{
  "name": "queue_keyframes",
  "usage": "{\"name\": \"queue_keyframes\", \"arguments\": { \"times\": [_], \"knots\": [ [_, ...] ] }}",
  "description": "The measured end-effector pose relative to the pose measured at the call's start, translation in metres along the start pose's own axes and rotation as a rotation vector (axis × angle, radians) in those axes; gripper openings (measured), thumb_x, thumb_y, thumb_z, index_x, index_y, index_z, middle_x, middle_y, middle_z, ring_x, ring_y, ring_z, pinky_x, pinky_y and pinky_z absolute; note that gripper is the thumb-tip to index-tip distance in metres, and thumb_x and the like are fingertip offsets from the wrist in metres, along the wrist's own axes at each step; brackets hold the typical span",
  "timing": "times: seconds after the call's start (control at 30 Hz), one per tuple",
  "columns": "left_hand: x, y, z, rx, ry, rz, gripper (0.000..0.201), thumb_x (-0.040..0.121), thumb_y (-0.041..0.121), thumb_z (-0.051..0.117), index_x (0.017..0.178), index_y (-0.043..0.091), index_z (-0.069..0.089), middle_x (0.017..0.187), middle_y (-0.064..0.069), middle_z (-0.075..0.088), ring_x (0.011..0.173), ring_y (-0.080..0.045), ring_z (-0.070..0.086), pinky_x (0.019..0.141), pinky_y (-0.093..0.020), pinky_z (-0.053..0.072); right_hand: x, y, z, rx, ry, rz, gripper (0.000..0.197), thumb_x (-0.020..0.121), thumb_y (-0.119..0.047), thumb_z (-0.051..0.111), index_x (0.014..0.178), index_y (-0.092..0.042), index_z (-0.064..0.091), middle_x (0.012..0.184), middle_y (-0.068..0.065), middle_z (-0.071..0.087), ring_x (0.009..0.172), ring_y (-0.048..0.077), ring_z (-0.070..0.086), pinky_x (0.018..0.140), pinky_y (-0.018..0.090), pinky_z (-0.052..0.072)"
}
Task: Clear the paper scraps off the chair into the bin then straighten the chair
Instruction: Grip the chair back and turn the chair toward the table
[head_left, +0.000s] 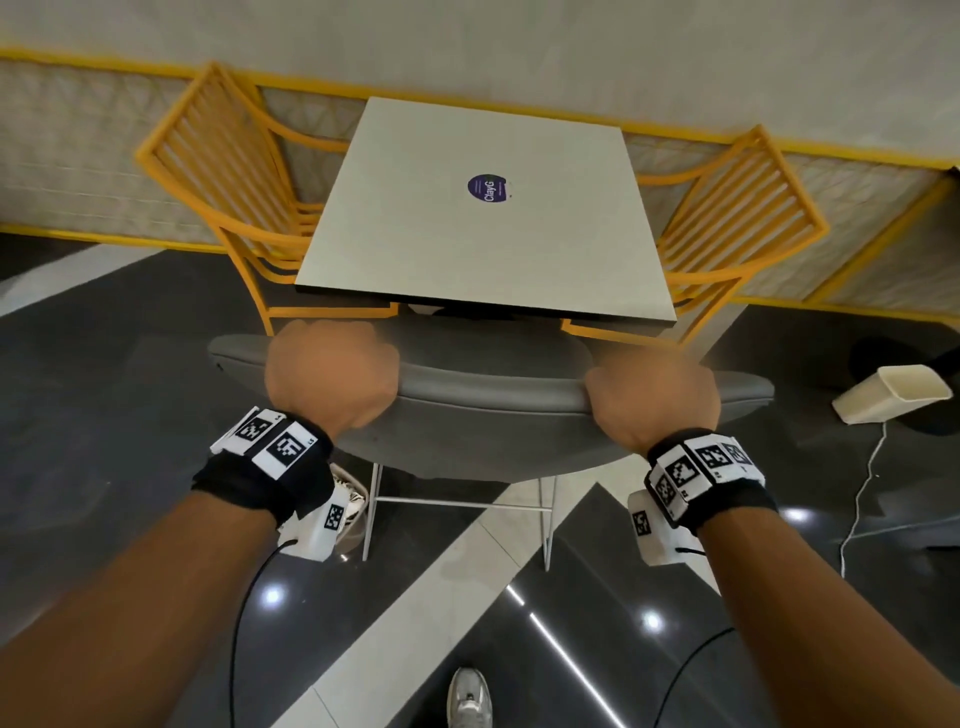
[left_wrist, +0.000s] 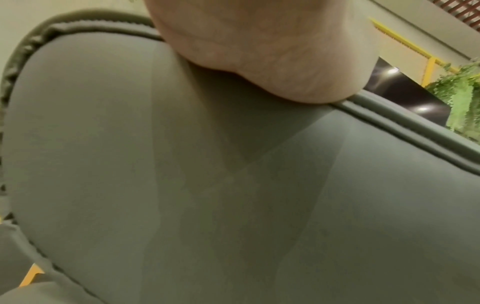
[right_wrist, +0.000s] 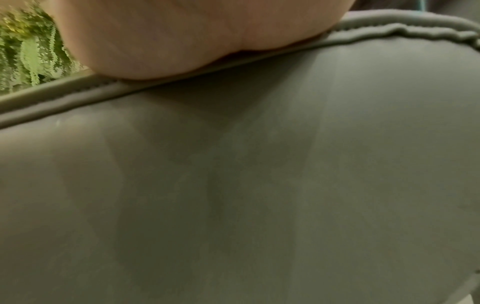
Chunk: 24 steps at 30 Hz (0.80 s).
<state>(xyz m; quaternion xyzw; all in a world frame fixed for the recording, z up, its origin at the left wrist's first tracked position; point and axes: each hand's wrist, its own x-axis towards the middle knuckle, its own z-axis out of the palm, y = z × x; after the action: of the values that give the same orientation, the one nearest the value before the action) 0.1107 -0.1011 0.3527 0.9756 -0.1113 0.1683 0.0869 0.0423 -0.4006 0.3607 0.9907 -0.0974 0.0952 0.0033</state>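
A grey padded chair (head_left: 488, 410) stands pushed in at the near edge of the white square table (head_left: 483, 228), its curved back towards me. My left hand (head_left: 332, 371) grips the top of the chair back on its left side, fingers curled over the rim. My right hand (head_left: 652, 395) grips the same rim on the right side. In the left wrist view the heel of my left hand (left_wrist: 270, 51) presses on the grey chair back (left_wrist: 233, 195); the right wrist view shows my right hand (right_wrist: 182, 35) on the chair back (right_wrist: 259, 185). A cream bin (head_left: 893, 392) lies tipped on the floor at the right. The seat is hidden; no scraps show.
Yellow metal chairs stand at the table's left (head_left: 223, 171) and right (head_left: 743, 218). A purple round sticker (head_left: 487, 188) marks the tabletop. A white cable (head_left: 862, 493) trails over the dark floor near the bin. My shoe (head_left: 469, 699) is at the bottom.
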Motion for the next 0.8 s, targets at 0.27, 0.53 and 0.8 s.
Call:
{"name": "queue_keyframes", "arguments": {
  "times": [0.27,0.53,0.8],
  "knots": [
    [0.057,-0.003,0.022,0.014,0.042,0.023,0.039,0.080,0.031,0.037,0.050,0.011,0.052,0.044,-0.006,0.046,0.043,-0.029,0.042,0.055,-0.029,0.024,0.060,0.003,0.010,-0.004,0.023,-0.010,0.045,0.084,-0.043,0.040,0.049,-0.016,0.047,0.044,-0.002,0.043,0.041,0.015,0.037,0.046,0.021,0.027],
    [0.089,-0.001,0.037,-0.015,0.107,0.050,0.038,0.078,0.029,0.038,0.048,0.011,0.053,0.042,-0.002,0.041,0.041,-0.026,0.036,0.056,-0.027,0.019,0.092,0.007,0.018,-0.017,0.055,0.011,0.044,0.082,-0.041,0.040,0.049,-0.015,0.052,0.043,-0.003,0.043,0.040,0.015,0.037,0.045,0.021,0.027],
    [0.089,-0.007,0.044,-0.021,0.135,0.060,0.033,0.077,0.026,0.041,0.049,0.013,0.052,0.042,-0.005,0.047,0.043,-0.023,0.033,0.057,-0.027,0.018,0.091,0.007,0.022,0.003,0.062,0.019,0.043,0.081,-0.043,0.039,0.047,-0.017,0.043,0.041,-0.003,0.043,0.041,0.019,0.041,0.046,0.022,0.032]
  ]
}}
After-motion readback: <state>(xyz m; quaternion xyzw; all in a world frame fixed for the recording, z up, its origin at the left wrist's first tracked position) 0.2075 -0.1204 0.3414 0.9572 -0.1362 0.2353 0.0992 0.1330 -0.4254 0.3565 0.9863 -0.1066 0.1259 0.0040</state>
